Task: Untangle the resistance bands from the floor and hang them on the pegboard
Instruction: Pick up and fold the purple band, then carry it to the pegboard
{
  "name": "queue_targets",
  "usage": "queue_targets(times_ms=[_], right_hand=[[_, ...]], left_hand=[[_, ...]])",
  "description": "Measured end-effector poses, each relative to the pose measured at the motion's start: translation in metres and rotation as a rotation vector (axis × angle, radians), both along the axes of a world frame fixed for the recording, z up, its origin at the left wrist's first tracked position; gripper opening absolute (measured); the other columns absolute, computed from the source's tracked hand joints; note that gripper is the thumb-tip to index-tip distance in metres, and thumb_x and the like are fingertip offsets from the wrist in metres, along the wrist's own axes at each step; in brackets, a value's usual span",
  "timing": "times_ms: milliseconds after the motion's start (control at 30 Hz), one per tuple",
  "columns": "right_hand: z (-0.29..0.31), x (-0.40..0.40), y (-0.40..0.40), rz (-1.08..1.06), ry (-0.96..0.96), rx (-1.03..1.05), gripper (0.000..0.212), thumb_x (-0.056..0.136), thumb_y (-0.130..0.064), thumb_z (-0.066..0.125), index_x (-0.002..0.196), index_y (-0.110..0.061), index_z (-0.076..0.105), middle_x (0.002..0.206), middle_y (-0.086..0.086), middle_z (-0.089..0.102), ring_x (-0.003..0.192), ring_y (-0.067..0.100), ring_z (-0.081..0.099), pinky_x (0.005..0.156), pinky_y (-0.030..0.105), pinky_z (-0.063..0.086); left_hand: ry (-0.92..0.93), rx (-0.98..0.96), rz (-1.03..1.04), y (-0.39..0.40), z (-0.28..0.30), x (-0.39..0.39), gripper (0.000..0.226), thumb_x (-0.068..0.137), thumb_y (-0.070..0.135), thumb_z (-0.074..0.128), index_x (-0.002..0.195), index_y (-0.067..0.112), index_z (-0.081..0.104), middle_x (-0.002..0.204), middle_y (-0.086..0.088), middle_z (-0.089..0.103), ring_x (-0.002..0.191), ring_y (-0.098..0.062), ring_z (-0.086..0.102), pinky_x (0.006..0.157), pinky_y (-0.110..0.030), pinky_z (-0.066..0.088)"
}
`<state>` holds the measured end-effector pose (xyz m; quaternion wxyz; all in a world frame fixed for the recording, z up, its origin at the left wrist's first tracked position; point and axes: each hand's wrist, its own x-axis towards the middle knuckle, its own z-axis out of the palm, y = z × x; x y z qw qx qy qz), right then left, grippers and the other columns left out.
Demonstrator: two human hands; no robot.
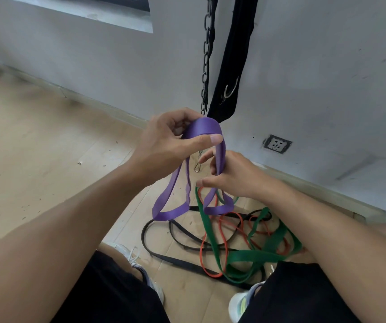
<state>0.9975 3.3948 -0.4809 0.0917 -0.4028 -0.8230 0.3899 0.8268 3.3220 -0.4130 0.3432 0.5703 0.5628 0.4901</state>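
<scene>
Nearest the camera, two knees in black shorts (108, 297) and a pair of pale sneakers (239, 304) frame a patch of wooden floor (35, 159). Between the feet lies the tangle: a green band (252, 256), an orange band (210, 275) and a black band (178, 261) looped over one another on the floor.

Above the heap, both hands hold a purple band (175, 212), lifted clear of the floor (its lower loops dangle just over the green and orange ones). The right hand (231, 176) curls its fingers round one strand of it. The left hand (164, 145), higher up, pinches the top fold of the purple band between thumb and curled fingers.

Behind the hands a black chain (207, 54) hangs down the white wall (327, 66) beside a black strap (231, 57) with a metal ring. A wall socket (277, 144) sits low to the right.
</scene>
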Motion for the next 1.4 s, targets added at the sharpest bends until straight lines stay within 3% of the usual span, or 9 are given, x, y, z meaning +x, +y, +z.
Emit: queue_targets(times_ms=[233, 400, 567, 667, 867, 967, 1100, 1300, 1400], right_hand=[[-0.011, -0.01, -0.004, 0.054, 0.048, -0.166, 0.063, 0.065, -0.052, 0.092, 0.12, -0.033, 0.067, 0.115, -0.019, 0.069, 0.112, 0.002, 0.064, 0.097, 0.035, 0.056], [-0.018, -0.018, -0.021, 0.043, 0.13, -0.251, 0.064, 0.071, -0.04, 0.094, 0.126, -0.03, 0.063, 0.112, -0.026, 0.067, 0.102, -0.018, 0.061, 0.088, 0.006, 0.047], [-0.032, -0.025, -0.028, -0.071, 0.194, -0.252, 0.044, 0.071, -0.04, 0.094, 0.103, -0.018, 0.072, 0.099, 0.003, 0.078, 0.093, 0.018, 0.074, 0.089, 0.042, 0.061], [-0.032, -0.025, -0.027, -0.105, 0.197, -0.233, 0.029, 0.079, -0.029, 0.088, 0.098, -0.022, 0.068, 0.094, 0.004, 0.075, 0.084, 0.02, 0.073, 0.08, 0.039, 0.063], [-0.004, -0.019, -0.011, -0.191, 0.239, -0.172, 0.037, 0.089, -0.02, 0.072, 0.117, -0.03, 0.049, 0.104, -0.008, 0.069, 0.087, 0.015, 0.07, 0.077, 0.037, 0.061], [0.012, -0.01, 0.004, -0.279, 0.291, -0.124, 0.038, 0.084, -0.019, 0.078, 0.114, -0.028, 0.056, 0.103, -0.012, 0.073, 0.088, 0.01, 0.072, 0.081, 0.034, 0.062], [0.024, 0.002, 0.012, -0.26, 0.27, 0.02, 0.032, 0.079, -0.019, 0.085, 0.107, -0.028, 0.074, 0.096, -0.015, 0.077, 0.082, -0.002, 0.07, 0.074, 0.016, 0.055], [0.033, 0.008, 0.002, -0.11, 0.178, 0.001, 0.093, 0.075, -0.017, 0.086, 0.151, -0.04, 0.039, 0.096, -0.016, 0.078, 0.086, 0.003, 0.072, 0.085, 0.018, 0.056], [0.038, 0.013, 0.0, -0.082, 0.201, -0.061, 0.097, 0.073, -0.014, 0.09, 0.15, -0.04, 0.037, 0.094, -0.015, 0.079, 0.088, 0.006, 0.074, 0.095, 0.034, 0.057]], left_hand=[[-0.043, -0.007, -0.005, 0.0, -0.002, 0.003, 0.034, 0.07, 0.037, 0.086, 0.092, 0.015, 0.073, 0.089, -0.013, 0.074, 0.077, -0.021, 0.067, 0.077, -0.042, 0.057], [-0.087, -0.01, -0.034, 0.0, -0.003, 0.005, 0.029, 0.076, 0.028, 0.087, 0.094, 0.012, 0.071, 0.088, -0.013, 0.072, 0.076, -0.025, 0.064, 0.076, -0.038, 0.055], [-0.175, 0.026, -0.023, 0.003, 0.001, 0.005, 0.026, 0.077, 0.028, 0.082, 0.093, 0.012, 0.069, 0.083, -0.006, 0.068, 0.079, -0.019, 0.064, 0.082, -0.036, 0.054], [-0.426, 0.068, 0.03, 0.008, 0.008, -0.003, 0.012, 0.084, 0.016, 0.077, 0.09, 0.011, 0.067, 0.083, -0.005, 0.068, 0.082, -0.022, 0.066, 0.096, -0.045, 0.053], [-0.722, 0.007, 0.377, 0.017, 0.022, -0.049, 0.014, 0.096, 0.019, 0.058, 0.084, 0.014, 0.062, 0.075, -0.001, 0.061, 0.086, -0.018, 0.065, 0.102, -0.036, 0.052], [-0.773, -0.183, 0.699, 0.021, 0.017, -0.065, 0.01, 0.093, 0.017, 0.051, 0.086, 0.014, 0.057, 0.079, -0.002, 0.058, 0.077, -0.018, 0.061, 0.087, -0.027, 0.05], [-0.393, -0.169, 0.731, 0.022, 0.004, -0.064, 0.024, 0.072, 0.018, 0.059, 0.096, 0.02, 0.063, 0.101, 0.0, 0.066, 0.096, -0.014, 0.063, 0.083, -0.023, 0.045], [0.231, -0.321, -0.134, 0.014, -0.021, -0.02, 0.091, 0.065, 0.025, 0.095, 0.14, 0.029, 0.042, 0.132, 0.002, 0.061, 0.127, -0.012, 0.055, 0.113, -0.037, 0.041], [0.595, -0.483, -0.307, 0.01, -0.031, -0.003, 0.108, 0.071, 0.031, 0.092, 0.154, 0.033, 0.024, 0.136, 0.005, 0.058, 0.117, -0.02, 0.058, 0.101, -0.036, 0.047]])
